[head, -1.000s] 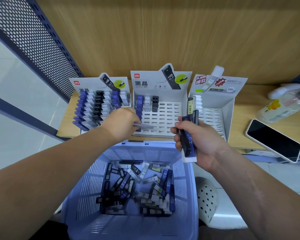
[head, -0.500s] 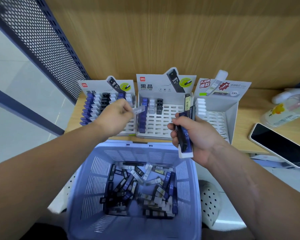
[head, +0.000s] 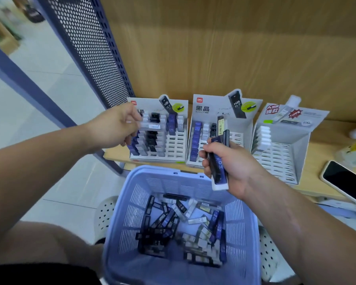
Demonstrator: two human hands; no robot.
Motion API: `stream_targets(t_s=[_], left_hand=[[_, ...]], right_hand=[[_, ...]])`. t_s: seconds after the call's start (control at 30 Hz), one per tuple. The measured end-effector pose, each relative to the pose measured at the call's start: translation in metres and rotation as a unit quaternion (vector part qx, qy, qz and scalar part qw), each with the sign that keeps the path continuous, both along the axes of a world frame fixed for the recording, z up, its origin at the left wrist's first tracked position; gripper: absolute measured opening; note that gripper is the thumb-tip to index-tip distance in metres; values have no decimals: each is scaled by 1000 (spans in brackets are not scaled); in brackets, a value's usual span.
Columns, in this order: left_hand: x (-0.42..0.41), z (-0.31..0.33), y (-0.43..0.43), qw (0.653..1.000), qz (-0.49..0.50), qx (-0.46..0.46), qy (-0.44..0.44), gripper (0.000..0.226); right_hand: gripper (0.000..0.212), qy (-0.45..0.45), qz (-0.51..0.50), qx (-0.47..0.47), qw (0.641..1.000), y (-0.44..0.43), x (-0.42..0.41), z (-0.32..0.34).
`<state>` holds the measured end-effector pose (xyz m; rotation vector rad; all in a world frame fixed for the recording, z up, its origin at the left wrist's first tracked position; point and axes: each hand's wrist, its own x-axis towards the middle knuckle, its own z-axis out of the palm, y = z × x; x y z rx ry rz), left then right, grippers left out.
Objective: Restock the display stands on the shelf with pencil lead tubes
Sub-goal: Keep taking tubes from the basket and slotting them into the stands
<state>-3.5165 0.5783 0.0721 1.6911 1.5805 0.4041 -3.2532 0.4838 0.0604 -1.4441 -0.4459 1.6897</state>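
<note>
Two bare hands reach forward over a lilac basket (head: 152, 171). At about 10 o'clock the left hand (head: 113, 126) pinches a single pale pencil lead tube (head: 152, 126) between thumb and fingertips, holding it crosswise in front of the left display stand (head: 173, 149). That stand's slots are largely filled with blue, black and white tubes. Just toward 4 o'clock from centre, the right hand (head: 232, 161) is curled tight around a bundle of tubes (head: 219, 163) — dark blue and black ones, with a white end poking out below the fist and a yellow-labelled one sticking up above. Behind it stands the middle display stand (head: 243, 128), with only its left columns filled. At 3 o'clock the right display stand (head: 286, 153) holds one column of white tubes along its left wall. All three stands sit side by side on a wooden shelf (head: 314, 167). At 6 o'clock the basket holds a loose heap of tubes (head: 179, 223). A dark-screened phone (head: 345, 182) lies on the shelf at the right edge — and a perforated metal panel (head: 95, 48) rises at 11 o'clock.
</note>
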Motion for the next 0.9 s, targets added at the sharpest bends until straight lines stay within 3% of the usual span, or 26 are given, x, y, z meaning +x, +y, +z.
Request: stream_targets(t_s=[0.2,0.4,0.57,0.63,0.73,0.9], left_hand=[[16,-8,19,997,-15,68,15,18],[37,-18,48,998,-30,48,10,12],[56,-37,66,991,-67,73,87,21],[59,-42,68,992,-62,81,80,13],[64,-45,67,994,-51,88,31,24],[71,-44,67,996,-56,75,0,13]], right_hand=[[20,-6,-5,-4,1000,6,-5,-3],[26,-23,-3,-9,1000,12,-2,-6],[19,-24,-5,-8,1000,18,12,-8],[16,-24,-3,-7,1000,19,17,-10],[14,-30,-4,-10,1000,22,19,-13],[19,-20,-3,-15,1000,26,14,-14]])
